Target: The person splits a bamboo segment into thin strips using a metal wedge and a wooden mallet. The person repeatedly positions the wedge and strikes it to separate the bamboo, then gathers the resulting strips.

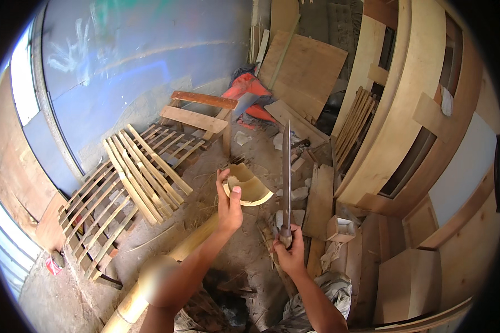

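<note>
While the left hand [229, 206] clamps the split bamboo pole [249, 188] at its top end, the right hand [290, 252], closed round a raised machete [286, 177], appears mid-splitting; next stroke needs careful alignment clear of the thumb.

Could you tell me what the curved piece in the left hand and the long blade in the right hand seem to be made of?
The curved piece in the left hand looks like split bamboo: pale yellow, unfinished, with a hollow rounded wall. The long blade held upright by the right hand looks like dull grey metal, probably steel, worn rather than polished; its grip is hidden in the fist.
</note>
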The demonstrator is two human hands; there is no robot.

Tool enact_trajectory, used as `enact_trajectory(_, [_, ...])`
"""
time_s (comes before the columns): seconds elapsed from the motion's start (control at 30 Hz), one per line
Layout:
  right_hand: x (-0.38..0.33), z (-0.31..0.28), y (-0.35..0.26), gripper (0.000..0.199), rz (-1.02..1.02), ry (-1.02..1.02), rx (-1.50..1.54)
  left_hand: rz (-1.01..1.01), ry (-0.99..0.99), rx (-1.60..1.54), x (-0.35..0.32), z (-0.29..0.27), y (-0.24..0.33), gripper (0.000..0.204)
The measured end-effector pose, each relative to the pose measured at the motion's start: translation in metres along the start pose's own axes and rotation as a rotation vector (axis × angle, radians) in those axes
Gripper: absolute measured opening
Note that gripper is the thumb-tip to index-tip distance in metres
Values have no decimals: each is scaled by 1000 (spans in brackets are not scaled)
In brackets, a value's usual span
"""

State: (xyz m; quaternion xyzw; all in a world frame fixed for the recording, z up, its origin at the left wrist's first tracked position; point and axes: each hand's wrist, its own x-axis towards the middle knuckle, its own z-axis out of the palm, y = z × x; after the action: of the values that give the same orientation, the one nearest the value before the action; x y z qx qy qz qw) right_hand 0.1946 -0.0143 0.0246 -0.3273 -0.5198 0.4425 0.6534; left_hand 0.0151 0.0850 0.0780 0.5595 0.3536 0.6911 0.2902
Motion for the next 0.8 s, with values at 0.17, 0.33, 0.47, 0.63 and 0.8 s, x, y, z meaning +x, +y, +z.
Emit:
enact_trajectory(0.17, [-9, -2, -12, 43, 31, -69, -356, -21, -52, -188, -12, 7, 6, 67])
enact_trajectory(0.33, [14, 17, -43, 59, -163, -96, -542, 0, 11, -124, -24, 12, 2, 69])
enact_trajectory(0.47, [30, 28, -59, 71, -133, -131, -575, 84, 62, -23, -16, 16, -3, 70])
enact_trajectory(0.63, [35, 30, -55, 73, -98, -160, -668, 2, -77, -308, -15, 16, 14, 84])
enact_trajectory(0.8, [35, 33, -51, 70, -77, -144, -636, 81, -136, -206, -19, 16, 12, 116])
